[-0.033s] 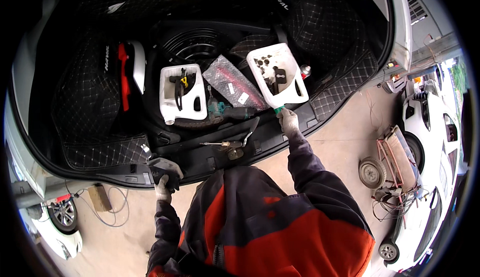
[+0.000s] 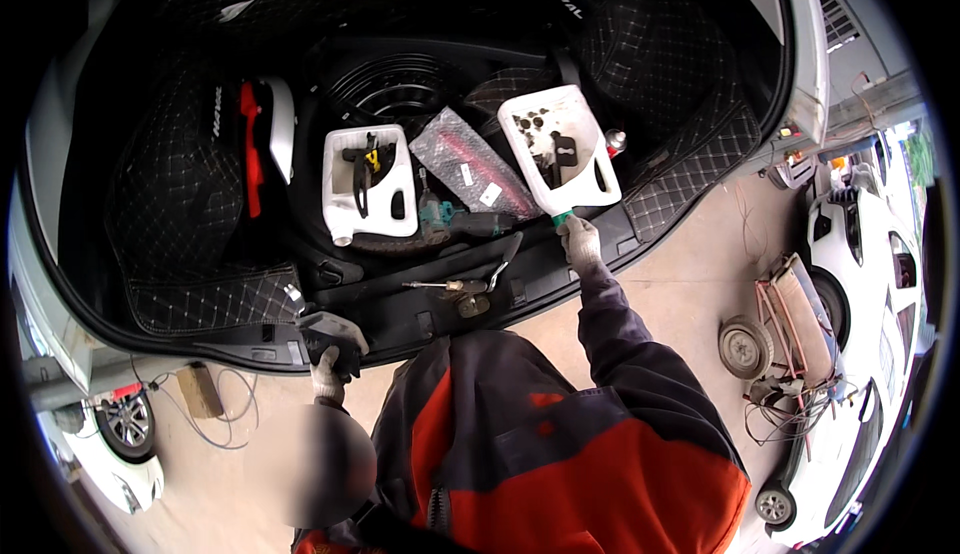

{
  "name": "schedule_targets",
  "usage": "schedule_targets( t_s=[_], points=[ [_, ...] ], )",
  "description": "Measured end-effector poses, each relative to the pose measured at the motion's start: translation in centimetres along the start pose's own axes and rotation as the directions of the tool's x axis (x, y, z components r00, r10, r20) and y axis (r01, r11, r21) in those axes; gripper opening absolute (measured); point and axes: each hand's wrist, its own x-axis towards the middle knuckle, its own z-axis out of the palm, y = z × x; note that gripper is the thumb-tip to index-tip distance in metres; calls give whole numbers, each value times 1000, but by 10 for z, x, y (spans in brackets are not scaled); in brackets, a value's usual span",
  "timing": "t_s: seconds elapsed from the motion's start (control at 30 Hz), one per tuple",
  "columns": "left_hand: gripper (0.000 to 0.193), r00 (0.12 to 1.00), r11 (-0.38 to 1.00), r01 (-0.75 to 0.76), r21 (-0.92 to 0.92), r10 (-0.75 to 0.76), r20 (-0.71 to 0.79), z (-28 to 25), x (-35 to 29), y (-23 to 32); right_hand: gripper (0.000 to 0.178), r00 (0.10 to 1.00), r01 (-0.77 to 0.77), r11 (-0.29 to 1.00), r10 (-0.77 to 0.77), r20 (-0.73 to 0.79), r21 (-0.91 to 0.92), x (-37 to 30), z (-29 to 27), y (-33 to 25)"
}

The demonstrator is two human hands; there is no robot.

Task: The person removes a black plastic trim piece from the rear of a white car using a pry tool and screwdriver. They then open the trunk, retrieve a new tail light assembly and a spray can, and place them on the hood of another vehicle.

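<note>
My gloved right hand [image 2: 580,244] grips the green-capped neck of a cut-open white jug [image 2: 585,194], tilted at the right of the car's boot. Small dark pieces and a black part lie inside that jug. At the boot's near left edge, my gloved left hand [image 2: 327,374] is closed on a black and grey part [image 2: 340,339] whose exact kind I cannot make out. A blurred patch hides most of my left forearm. Left of the middle lies a second cut-open white jug [image 2: 400,216], holding black and yellow tools [image 2: 366,172].
Between the jugs are a bubble-wrapped package [image 2: 465,159] and a teal power drill [image 2: 440,219]. A screwdriver [image 2: 450,286] rests on the boot sill. Behind sits a black spare wheel [image 2: 390,84]. A red and white part [image 2: 252,154] stands left. A wheeled cart [image 2: 795,319] is on the floor right.
The whole view has shifted very slightly. Both hands keep their holds, and a blurred patch now covers my left forearm.
</note>
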Motion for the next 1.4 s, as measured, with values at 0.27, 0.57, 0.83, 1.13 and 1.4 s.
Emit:
schedule_targets(
  t_s=[0.27,0.57,0.83,1.13,1.4],
  points=[
    [22,998,1000,13,-5,-13,-65,13,-8,10,34,999,25,999,-23,30,-46,3,-2,4],
    [27,997,999,47,11,-47,-62,13,-14,11,34,999,52,997,-52,8,-60,16,-3,13],
    [28,995,995,30,95,-39,91,5,-4,17,34,998,29,998,-31,-52,-47,13,-2,12],
    [27,969,991,-3,131,-29,244,-17,-49,42,34,963,233,972,-224,-149,43,-91,-1,57],
    [36,950,986,20,164,-70,303,-68,-147,-30,36,983,174,981,-168,77,-86,-219,-16,186]
  ],
)
